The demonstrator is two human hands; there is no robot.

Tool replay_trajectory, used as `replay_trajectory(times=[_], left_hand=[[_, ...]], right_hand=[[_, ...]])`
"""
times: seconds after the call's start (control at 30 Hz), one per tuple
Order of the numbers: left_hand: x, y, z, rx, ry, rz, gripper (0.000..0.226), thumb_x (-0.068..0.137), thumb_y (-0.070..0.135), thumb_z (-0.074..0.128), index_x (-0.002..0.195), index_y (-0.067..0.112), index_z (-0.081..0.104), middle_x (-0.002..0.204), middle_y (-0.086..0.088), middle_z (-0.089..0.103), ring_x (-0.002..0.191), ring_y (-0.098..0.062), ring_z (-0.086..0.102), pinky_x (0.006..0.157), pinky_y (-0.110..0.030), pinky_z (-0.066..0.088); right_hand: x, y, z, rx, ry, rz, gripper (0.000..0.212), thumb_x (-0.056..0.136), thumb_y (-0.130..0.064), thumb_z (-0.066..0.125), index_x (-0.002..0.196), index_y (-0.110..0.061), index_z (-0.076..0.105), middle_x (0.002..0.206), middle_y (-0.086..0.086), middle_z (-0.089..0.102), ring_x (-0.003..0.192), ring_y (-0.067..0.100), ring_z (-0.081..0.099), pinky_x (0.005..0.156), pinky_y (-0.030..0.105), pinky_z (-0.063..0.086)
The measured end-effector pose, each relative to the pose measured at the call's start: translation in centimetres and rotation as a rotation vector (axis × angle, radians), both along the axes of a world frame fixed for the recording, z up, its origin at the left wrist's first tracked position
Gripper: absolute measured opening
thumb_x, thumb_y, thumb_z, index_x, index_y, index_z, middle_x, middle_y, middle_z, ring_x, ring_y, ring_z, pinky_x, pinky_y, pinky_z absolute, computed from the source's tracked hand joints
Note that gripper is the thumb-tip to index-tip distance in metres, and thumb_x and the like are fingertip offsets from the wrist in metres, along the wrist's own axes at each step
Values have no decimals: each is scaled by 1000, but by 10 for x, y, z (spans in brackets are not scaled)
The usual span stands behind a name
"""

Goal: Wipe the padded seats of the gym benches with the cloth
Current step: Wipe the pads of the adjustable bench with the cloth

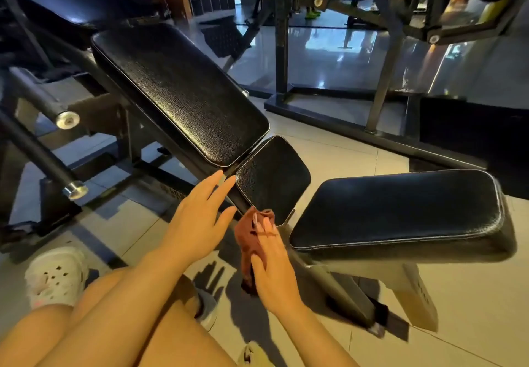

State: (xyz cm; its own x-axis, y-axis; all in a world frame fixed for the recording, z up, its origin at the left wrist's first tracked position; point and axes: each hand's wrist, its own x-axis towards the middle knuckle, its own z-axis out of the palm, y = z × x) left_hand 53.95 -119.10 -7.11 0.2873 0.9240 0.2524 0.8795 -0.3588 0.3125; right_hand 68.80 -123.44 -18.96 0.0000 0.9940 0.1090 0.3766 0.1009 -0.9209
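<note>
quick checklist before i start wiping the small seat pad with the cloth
1. Cloth in the grip of the right hand: ok, fingers curled round it.
2. Cloth on the small seat pad: not ok, it sits at the pad's near edge, contact unclear.
3. Left hand off the pad: ok, open beside it, holding nothing.
4. Pad surface free of objects: ok.
5. Cloth damp or clean: cannot tell.
6. Flat bench pad to the right already wiped: cannot tell.

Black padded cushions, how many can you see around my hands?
4: long backrest pad, small seat pad, wide bench pad at right, another pad top left. More may be hidden.
</note>
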Motion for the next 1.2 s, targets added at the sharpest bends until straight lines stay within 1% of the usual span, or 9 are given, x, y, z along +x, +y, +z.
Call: replay_trajectory(times=[0.1, 0.23, 0.43, 0.5, 0.63, 0.73, 0.87, 1.03, 1.2], left_hand=[[-3, -8, -1, 22, 55, -38, 59, 99, 27, 53, 152, 24, 27, 160, -1, 22, 147, -20, 20, 114, -29, 15], [-16, -24, -8, -6, 71, 7, 59, 97, 27, 58, 150, 24, 33, 158, -3, 26, 145, -24, 25, 115, -38, 24], [-39, -32, 4, 77, -61, -1, 59, 91, 51, 39, 146, 29, 38, 154, 3, 33, 141, -12, 28, 112, -36, 26], [-52, -33, 22, 114, -235, 16, 57, 90, 50, 46, 144, 36, 32, 151, 11, 29, 138, 0, 21, 112, -29, 21], [-93, -39, 53, 195, -253, -14, 64, 86, 58, 48, 143, 41, 27, 153, 15, 22, 141, 1, 19, 109, -12, 14], [-139, -42, 63, 195, -290, 38, 57, 85, 55, 52, 138, 39, 39, 140, 23, 39, 129, 13, 32, 102, 0, 22], [-214, -54, 67, 154, -523, 252, 40, 86, 35, 69, 122, 39, 54, 122, 27, 54, 115, 10, 51, 98, -10, 41], [-300, -95, 70, 180, -674, 502, 25, 88, 9, 66, 93, 33, 63, 88, 16, 67, 87, 5, 63, 78, -11, 48], [-352, -141, 55, 143, -891, 820, 12, 93, 10, 62, 89, 20, 68, 92, -6, 70, 85, -20, 68, 82, -34, 57]], right_hand=[[5, -11, 3, -164, 265, -90, 36, 101, -21, 47, 136, -31, 44, 129, -1, 55, 121, 17, 55, 102, 27, 44], [21, -9, 40, -7, 223, -44, 42, 105, -19, 38, 124, -57, 38, 140, -16, 45, 128, 3, 44, 107, 24, 37], [16, 14, 101, -62, 332, 10, 25, 106, -31, 36, 124, -41, 50, 101, -17, 56, 90, -3, 52, 62, 4, 41], [1, 19, 119, -46, 289, 164, 20, 104, -31, 41, 102, -42, 57, 92, -17, 61, 83, -5, 57, 64, 7, 42], [-49, 50, 155, 119, 17, 420, 20, 102, -26, 47, 111, -31, 65, 97, -12, 66, 88, -3, 60, 74, 12, 45], [-113, 70, 177, 261, -98, 584, 15, 99, -19, 53, 97, -28, 65, 89, -6, 64, 83, 6, 58, 72, 22, 45], [-209, 82, 189, 299, -146, 799, 12, 98, -27, 55, 92, -29, 65, 82, -9, 61, 76, 5, 57, 66, 17, 41], [-316, 83, 194, 332, -263, 1042, 16, 95, -34, 58, 93, -18, 56, 75, -2, 58, 67, 10, 54, 66, 31, 45], [-407, 52, 185, 512, -557, 1271, 19, 100, -31, 50, 95, -13, 53, 83, 3, 59, 74, 20, 55, 65, 34, 43]])
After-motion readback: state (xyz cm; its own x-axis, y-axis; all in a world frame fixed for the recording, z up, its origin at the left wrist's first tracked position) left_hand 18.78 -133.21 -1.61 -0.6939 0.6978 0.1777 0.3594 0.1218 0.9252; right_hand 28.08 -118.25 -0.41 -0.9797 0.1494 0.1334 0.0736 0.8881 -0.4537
